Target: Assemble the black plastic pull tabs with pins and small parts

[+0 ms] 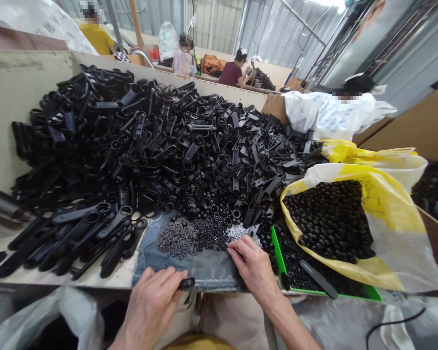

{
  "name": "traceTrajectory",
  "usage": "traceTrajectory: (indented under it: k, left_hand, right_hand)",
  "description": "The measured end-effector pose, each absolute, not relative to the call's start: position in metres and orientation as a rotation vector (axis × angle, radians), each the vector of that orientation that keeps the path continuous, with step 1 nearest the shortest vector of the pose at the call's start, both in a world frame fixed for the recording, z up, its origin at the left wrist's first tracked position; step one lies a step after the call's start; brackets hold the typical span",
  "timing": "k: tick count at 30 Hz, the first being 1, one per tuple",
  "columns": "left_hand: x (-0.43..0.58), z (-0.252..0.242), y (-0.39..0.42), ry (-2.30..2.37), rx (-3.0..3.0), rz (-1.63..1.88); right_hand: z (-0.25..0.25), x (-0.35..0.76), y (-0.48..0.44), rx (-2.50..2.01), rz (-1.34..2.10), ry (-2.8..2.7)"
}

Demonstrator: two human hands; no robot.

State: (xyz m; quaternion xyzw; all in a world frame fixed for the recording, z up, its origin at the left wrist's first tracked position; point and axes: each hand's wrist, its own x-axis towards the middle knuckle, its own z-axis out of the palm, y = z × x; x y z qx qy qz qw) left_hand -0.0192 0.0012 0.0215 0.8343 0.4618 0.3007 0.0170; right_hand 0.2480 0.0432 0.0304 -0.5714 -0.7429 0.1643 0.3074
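My left hand [155, 306] is closed around a black plastic handle part [186, 283], whose rounded end sticks out past the thumb; the rest is hidden in the palm. My right hand [253, 267] has its thumb and fingers pinched together at the near edge of a pile of silver metal pins [237, 232]. Whatever lies between those fingertips is too small to make out. Left of the pins are a pile of small black parts [210, 232] and one of grey-brown screw-like pieces [178, 237]. All three lie on a blue denim cloth [208, 267].
A big heap of black plastic parts [160, 126] fills the back of the bench. Long black handles [91, 228] lie at left. On the right, a yellow-and-white bag [394, 233] of black balls stands behind a green tray [278, 253]. Several people sit farther back.
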Motion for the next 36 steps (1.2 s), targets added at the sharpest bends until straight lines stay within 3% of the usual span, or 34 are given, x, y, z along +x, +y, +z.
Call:
traceTrajectory:
  k: [6, 12, 16, 29, 36]
  left_hand:
    - [-0.017, 0.020, 0.003, 1.488, 2.344, 0.963]
    - [0.004, 0.038, 0.008, 1.480, 1.239, 0.967]
    - [0.014, 0.054, 0.009, 1.317, 0.883, 0.926]
    - [0.013, 0.047, -0.003, 1.311, 0.761, 0.957]
    - [0.013, 0.051, -0.009, 1.320, 0.583, 0.958]
  right_hand:
    - [0.036, 0.245, 0.041, -1.513, 0.443, -1.909]
    - [0.066, 0.219, 0.024, -1.287, 0.881, -1.719]
    - [0.075, 0.196, 0.018, -1.146, 0.969, -1.749]
    - [0.069, 0.186, 0.018, -1.014, 0.960, -1.833]
    - [0.062, 0.172, 0.007, -1.197, 1.101, -1.489]
